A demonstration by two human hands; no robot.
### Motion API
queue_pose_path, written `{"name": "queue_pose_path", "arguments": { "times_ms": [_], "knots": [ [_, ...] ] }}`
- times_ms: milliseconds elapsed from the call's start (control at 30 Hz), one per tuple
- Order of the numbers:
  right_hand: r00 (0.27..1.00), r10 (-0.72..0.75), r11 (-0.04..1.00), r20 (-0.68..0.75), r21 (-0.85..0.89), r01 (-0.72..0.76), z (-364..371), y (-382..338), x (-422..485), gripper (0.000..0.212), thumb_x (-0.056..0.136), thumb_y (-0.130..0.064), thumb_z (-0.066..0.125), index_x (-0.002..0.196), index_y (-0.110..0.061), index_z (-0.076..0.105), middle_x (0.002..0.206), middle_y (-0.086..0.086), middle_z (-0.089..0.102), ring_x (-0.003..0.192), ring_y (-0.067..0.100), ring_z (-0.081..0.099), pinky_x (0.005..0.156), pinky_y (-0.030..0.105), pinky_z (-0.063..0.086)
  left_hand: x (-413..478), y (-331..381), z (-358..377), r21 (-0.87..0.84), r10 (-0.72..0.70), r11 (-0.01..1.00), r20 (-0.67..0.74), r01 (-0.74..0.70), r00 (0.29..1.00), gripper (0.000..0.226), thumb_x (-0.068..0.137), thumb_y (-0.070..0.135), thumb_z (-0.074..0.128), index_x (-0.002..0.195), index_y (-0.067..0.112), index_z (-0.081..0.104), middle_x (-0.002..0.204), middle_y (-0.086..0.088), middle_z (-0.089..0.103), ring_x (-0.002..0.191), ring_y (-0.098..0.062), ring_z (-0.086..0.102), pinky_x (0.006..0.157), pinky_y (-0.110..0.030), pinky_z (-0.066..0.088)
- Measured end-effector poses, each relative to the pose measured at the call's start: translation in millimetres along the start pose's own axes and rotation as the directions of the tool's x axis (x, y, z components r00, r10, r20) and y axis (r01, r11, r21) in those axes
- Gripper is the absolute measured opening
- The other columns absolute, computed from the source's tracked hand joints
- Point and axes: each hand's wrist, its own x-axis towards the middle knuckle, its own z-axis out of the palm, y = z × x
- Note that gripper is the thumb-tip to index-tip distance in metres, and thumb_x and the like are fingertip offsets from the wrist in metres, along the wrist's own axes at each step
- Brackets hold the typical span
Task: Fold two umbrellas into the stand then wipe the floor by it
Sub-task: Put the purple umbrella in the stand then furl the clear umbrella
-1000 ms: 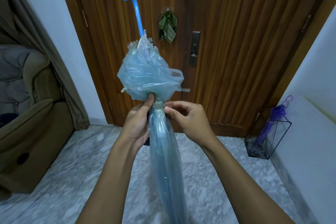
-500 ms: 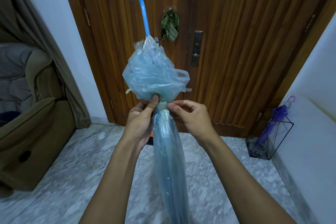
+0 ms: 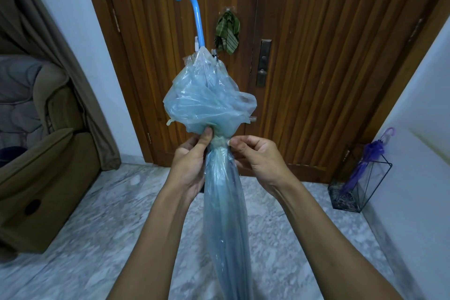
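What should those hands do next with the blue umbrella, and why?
Probably finish fastening the strap around the blue umbrella. Both the left hand and the right hand pinch its cinched waist, while the canopy above still puffs out loosely. Once it is secured, it could join the purple umbrella in the wire stand.

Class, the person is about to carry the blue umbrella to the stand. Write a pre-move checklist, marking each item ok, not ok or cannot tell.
1. Blue umbrella closed: ok.
2. Strap fastened round it: cannot tell; the left hand and right hand cover the waist.
3. Canopy neatly rolled: not ok; it bunches out above the hands.
4. Stand upright by the door: ok.
5. Room in the stand: ok, as only the purple umbrella leans in it.
6. Floor between here and the stand free of obstacles: ok.
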Motion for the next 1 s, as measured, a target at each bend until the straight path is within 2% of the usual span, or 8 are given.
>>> {"name": "queue_pose_path", "arguments": {
  "times_ms": [167, 300, 433, 633, 800, 1000],
  "knots": [
    [1.000, 0.015, 0.998, -0.004, 0.063, -0.014, 0.2, -1.3, -3.2, 0.010, 0.085, -0.015, 0.071, 0.090, -0.006, 0.071, 0.072, 0.001, 0.075, 0.060, 0.007, 0.069, 0.053, 0.018, 0.057, -3.6, -0.3, 2.0, -0.017, -0.009, 1.000, 0.023, 0.010, 1.000, 0.025, 0.090, 0.022, 0.065, 0.111, 0.008, 0.068, 0.100, -0.012, 0.075, 0.088, -0.025, 0.073, 0.077, -0.039, 0.061],
    [1.000, 0.031, 0.996, -0.004, 0.090, -0.031, 0.2, -2.5, -4.4, 0.016, 0.082, -0.017, 0.072, 0.091, -0.004, 0.070, 0.072, 0.002, 0.074, 0.060, 0.008, 0.069, 0.053, 0.017, 0.056, -5.4, 0.2, 3.0, -0.008, -0.018, 1.000, 0.026, 0.018, 1.000, 0.023, 0.091, 0.022, 0.065, 0.109, 0.009, 0.068, 0.103, -0.012, 0.075, 0.092, -0.025, 0.073, 0.080, -0.040, 0.060],
    [1.000, 0.028, 0.998, -0.012, 0.062, -0.027, -1.2, -4.2, -3.9, 0.029, 0.072, -0.025, 0.075, 0.092, -0.005, 0.071, 0.074, 0.001, 0.073, 0.061, 0.008, 0.067, 0.054, 0.018, 0.057, -7.3, 0.8, 2.8, 0.002, -0.025, 1.000, 0.036, 0.025, 0.999, 0.026, 0.089, 0.021, 0.066, 0.112, 0.008, 0.068, 0.105, -0.012, 0.075, 0.092, -0.024, 0.073, 0.076, -0.037, 0.059],
    [0.998, -0.055, 0.998, -0.024, 0.023, 0.056, -7.1, 3.8, -4.5, 0.016, 0.083, -0.017, 0.072, 0.093, -0.006, 0.068, 0.071, 0.000, 0.068, 0.056, 0.005, 0.060, 0.052, 0.017, 0.053, -11.8, -1.3, 5.5, 0.006, -0.031, 1.000, 0.055, 0.031, 0.998, 0.026, 0.089, 0.020, 0.065, 0.112, 0.006, 0.067, 0.104, -0.012, 0.075, 0.091, -0.023, 0.073, 0.084, -0.042, 0.057],
    [0.998, -0.051, 0.998, 0.029, -0.043, 0.052, -11.6, 7.0, -5.6, 0.023, 0.076, -0.029, 0.072, 0.089, -0.010, 0.069, 0.067, -0.005, 0.067, 0.057, 0.003, 0.060, 0.057, 0.017, 0.053, -12.2, -3.1, 8.0, -0.006, -0.032, 0.999, 0.066, 0.033, 0.997, 0.029, 0.087, 0.020, 0.066, 0.111, 0.005, 0.067, 0.105, -0.014, 0.074, 0.094, -0.025, 0.071, 0.089, -0.043, 0.055],
    [0.998, -0.046, 0.998, 0.040, -0.044, 0.048, -14.5, 7.8, -7.3, 0.020, 0.079, -0.026, 0.073, 0.090, -0.009, 0.068, 0.070, -0.002, 0.068, 0.059, 0.006, 0.061, 0.058, 0.020, 0.055, -14.8, -4.6, 8.5, 0.016, -0.030, 0.999, 0.073, 0.029, 0.997, 0.039, 0.081, 0.023, 0.069, 0.115, 0.004, 0.066, 0.109, -0.015, 0.073, 0.098, -0.026, 0.071, 0.086, -0.042, 0.056]
  ]
}}
